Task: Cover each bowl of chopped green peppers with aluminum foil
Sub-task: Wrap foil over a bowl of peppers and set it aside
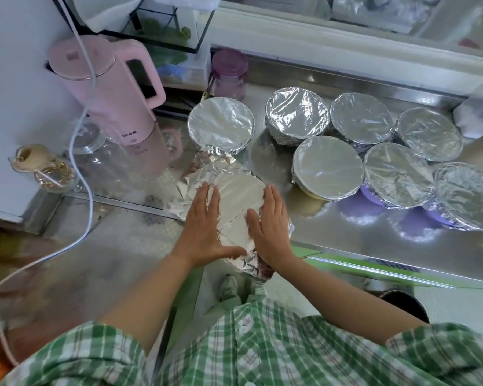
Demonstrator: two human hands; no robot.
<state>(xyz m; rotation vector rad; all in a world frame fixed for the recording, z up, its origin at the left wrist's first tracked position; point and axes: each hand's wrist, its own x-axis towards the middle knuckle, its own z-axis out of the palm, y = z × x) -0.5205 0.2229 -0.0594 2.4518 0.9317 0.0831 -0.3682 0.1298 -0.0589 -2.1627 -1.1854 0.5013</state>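
Text check: nothing legible.
Pink kettle (109, 87), far left: small white print (130, 132) low on its front, just above the base. Approx. one short word or logo, too blurred to read. Faint square mark (71, 55) on the kettle lid, pale on pink, also unreadable. Can't make out any brand or no. on either.

One head-worn wide-angle view, forward and steeply down, close above the steel counter (332, 235).
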